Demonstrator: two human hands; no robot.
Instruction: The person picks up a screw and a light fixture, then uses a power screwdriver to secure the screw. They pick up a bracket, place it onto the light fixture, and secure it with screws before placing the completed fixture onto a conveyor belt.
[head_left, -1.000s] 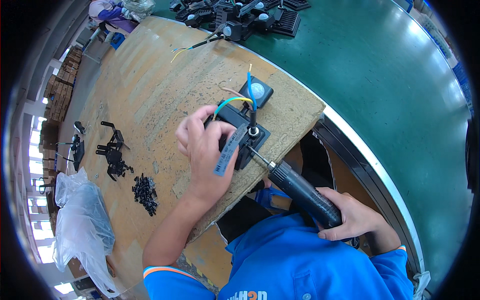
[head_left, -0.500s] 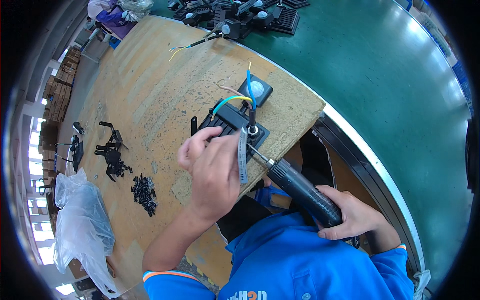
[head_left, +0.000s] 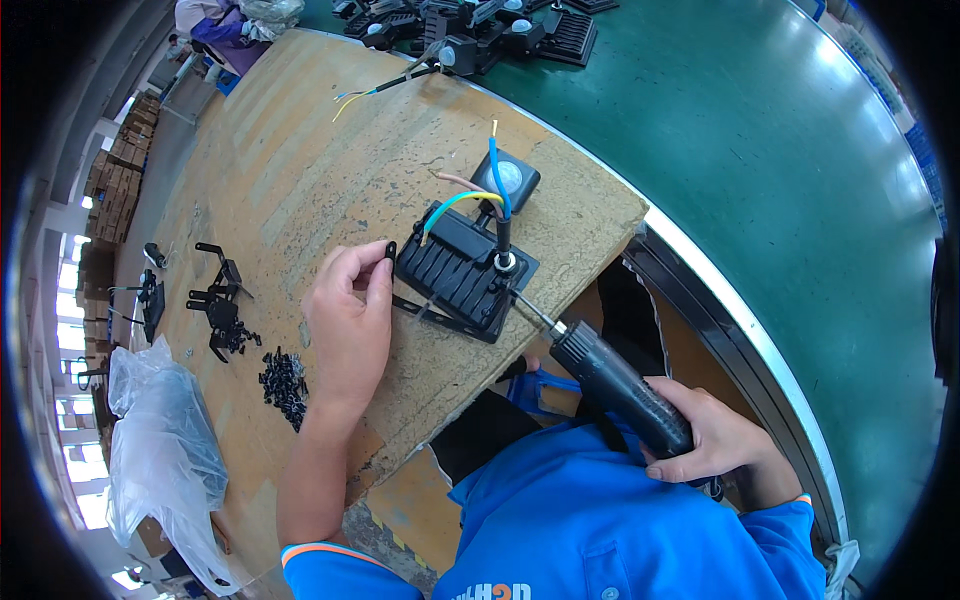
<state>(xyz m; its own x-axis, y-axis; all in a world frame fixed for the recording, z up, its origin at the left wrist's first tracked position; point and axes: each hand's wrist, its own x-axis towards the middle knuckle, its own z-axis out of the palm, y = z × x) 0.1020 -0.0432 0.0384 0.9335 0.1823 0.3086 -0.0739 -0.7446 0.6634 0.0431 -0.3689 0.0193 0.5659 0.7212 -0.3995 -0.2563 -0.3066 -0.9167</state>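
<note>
A black finned floodlight (head_left: 452,262) lies on the wooden tabletop, its square motion sensor (head_left: 510,178) with a white dome at the far side. From its cable gland rise blue, brown and yellow-green wires (head_left: 462,196). Along the near left side runs a black metal bracket (head_left: 445,319). My left hand (head_left: 347,315) pinches the bracket's upturned end between thumb and fingers. In my right hand (head_left: 715,432) is a black electric screwdriver (head_left: 620,385), pointing up and left. Its bit reaches the floodlight's right edge; whether a screw sits at the tip cannot be made out.
Left on the table are a pile of small black screws (head_left: 284,388), loose black brackets (head_left: 218,300) and a clear plastic bag (head_left: 165,440). More floodlights (head_left: 480,35) are heaped on the green surface (head_left: 720,130) beyond the metal edge. Another person (head_left: 225,35) is at far left.
My left hand has moved left from the floodlight's near corner to the bracket's end, uncovering the fins. The screwdriver has shifted slightly right and toward me.
</note>
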